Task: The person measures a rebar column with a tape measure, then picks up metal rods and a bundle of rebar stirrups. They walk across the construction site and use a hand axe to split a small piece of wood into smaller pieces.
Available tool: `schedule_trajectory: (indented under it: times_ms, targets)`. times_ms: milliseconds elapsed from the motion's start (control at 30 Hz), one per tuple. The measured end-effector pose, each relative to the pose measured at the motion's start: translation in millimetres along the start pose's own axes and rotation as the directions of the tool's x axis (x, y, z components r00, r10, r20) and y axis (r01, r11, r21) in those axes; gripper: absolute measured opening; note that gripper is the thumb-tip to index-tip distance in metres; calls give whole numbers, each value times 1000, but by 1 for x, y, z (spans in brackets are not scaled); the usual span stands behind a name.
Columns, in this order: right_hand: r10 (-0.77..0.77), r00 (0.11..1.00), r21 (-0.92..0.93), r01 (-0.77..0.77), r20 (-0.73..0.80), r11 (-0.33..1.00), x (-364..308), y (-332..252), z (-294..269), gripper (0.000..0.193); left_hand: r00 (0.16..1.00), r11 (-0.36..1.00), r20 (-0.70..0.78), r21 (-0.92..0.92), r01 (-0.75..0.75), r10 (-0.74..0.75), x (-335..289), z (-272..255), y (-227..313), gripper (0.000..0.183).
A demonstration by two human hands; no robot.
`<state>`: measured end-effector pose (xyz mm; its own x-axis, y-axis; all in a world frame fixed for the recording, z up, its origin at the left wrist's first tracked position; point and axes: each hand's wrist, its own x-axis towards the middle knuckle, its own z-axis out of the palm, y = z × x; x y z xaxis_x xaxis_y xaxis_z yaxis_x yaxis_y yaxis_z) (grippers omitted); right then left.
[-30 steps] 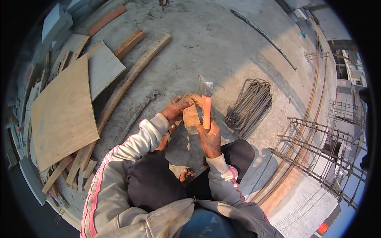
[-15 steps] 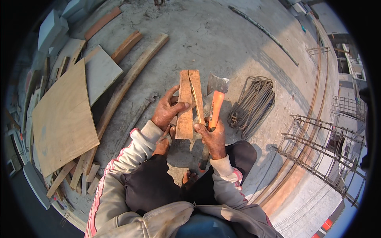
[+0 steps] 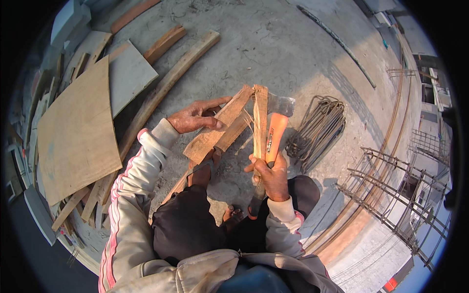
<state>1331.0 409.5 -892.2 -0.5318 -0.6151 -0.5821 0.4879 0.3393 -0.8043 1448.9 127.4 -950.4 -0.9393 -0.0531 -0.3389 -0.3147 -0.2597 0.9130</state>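
Note:
My left hand [image 3: 195, 116] grips a wide split piece of wood [image 3: 215, 132] between thumb and fingers, tilted with its upper end to the right. Closed in my right hand [image 3: 271, 177] are a narrow split wood strip [image 3: 260, 117] and a hatchet [image 3: 277, 134] with an orange and black handle, both standing roughly upright. The hatchet's metal head is at the top, behind the strip's upper end. Frayed splinters show between the two wood halves, whose upper ends meet or nearly meet. Another wood block [image 3: 233, 134] shows behind the wide piece, near my left foot.
Left on the concrete floor [image 3: 234, 53] lie a plywood sheet [image 3: 78, 132], a pale board [image 3: 134, 78], a long beam [image 3: 168, 83] and wood offcuts. To the right are a bundle of bent steel bars [image 3: 317, 127] and a rebar cage [image 3: 391, 190]. A long pole [image 3: 337, 44] lies farther off.
The cracked board has been pulled apart. My left hand has moved left, tilting the wide half; the right hand has shifted slightly right with the strip and hatchet.

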Motion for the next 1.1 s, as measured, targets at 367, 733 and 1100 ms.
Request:
schedule_trajectory:
  times_ms: [367, 733, 1100]
  targets:
    - [140, 958, 451, -243, 250, 859, -17, -29, -32, 51, 988, 994, 146, -87, 68, -55, -18, -49, 30, 79]
    - [248, 962, 354, -271, 111, 895, -53, -19, -36, 48, 996, 698, -79, 715, 34, 33, -63, 48, 14, 80]
    - [187, 982, 404, -159, -31, 901, -71, -18, -12, 41, 836, 695, -541, 564, 446, -97, 33, 20, -58, 81]
